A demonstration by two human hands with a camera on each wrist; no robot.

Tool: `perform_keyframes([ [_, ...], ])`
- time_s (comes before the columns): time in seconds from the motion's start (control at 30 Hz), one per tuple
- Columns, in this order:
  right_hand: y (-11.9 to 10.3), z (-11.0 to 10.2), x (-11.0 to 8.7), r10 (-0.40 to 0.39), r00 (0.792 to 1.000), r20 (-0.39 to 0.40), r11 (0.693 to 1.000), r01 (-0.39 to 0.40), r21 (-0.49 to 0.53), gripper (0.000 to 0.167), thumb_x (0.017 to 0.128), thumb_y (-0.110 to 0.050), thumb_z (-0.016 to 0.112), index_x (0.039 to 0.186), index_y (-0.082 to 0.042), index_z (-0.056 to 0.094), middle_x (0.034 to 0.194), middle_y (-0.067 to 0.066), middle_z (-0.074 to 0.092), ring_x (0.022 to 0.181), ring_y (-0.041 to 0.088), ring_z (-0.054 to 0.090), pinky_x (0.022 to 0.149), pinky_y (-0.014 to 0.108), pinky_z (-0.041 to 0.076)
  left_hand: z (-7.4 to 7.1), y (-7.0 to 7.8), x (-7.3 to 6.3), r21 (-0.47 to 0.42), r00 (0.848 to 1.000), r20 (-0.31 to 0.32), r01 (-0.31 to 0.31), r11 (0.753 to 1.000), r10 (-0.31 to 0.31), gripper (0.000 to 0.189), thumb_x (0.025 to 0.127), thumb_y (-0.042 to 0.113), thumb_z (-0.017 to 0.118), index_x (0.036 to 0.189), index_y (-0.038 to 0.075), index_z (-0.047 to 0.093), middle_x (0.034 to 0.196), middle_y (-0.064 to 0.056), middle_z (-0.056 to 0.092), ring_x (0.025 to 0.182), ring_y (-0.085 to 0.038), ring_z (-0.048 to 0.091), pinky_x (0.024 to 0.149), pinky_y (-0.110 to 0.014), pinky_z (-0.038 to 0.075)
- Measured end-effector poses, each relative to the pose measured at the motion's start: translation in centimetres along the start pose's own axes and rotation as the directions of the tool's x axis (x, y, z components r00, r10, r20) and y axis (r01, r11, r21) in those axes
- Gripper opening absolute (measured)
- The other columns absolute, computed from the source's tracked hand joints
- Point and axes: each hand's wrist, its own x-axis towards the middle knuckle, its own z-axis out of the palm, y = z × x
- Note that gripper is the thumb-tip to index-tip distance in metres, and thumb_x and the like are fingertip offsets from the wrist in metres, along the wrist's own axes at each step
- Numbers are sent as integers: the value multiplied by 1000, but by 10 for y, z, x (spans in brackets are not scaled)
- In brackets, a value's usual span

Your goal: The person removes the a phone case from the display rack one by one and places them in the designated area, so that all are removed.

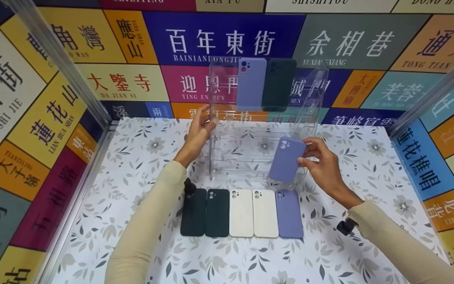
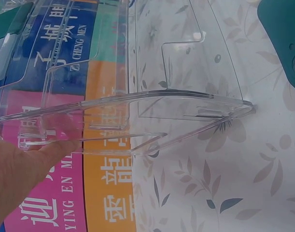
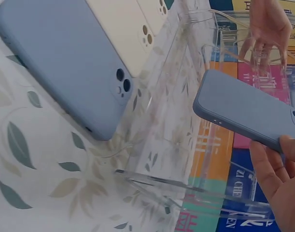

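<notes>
My right hand pinches a lavender phone case by its right edge, in front of a clear tiered display stand. In the right wrist view the same case is tilted, with thumb and fingers at its edge. My left hand grips the stand's left side; the left wrist view shows its thumb along the clear plastic. On the stand's upper tier lean another lavender case and a dark green case, side by side.
Before the stand lies a row of cases: dark green ones, white ones and a lavender one. A leaf-patterned cloth covers the table. Panels with printed street names rise behind and at both sides.
</notes>
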Motion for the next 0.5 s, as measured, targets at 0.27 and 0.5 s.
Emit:
perform_keyframes([
  [0.27, 10, -15, -11, 66, 998, -5, 998, -66, 6, 56, 95, 19, 74, 145, -1, 62, 111, 22, 62, 94, 13, 73, 76, 30, 64, 0, 0, 0, -8, 1000, -2, 1, 1000, -1, 59, 111, 16, 62, 166, 17, 41, 154, -15, 60, 130, -33, 62, 84, -38, 45],
  [0.5, 13, -31, -17, 145, 989, 8, 989, -146, 35, 56, 95, 19, 74, 147, 2, 61, 112, 27, 63, 92, 17, 74, 75, 33, 65, 0, 1, 0, 7, 1000, -1, 4, 1000, -4, 60, 110, 20, 64, 166, 18, 41, 154, -15, 61, 131, -31, 62, 87, -38, 46],
])
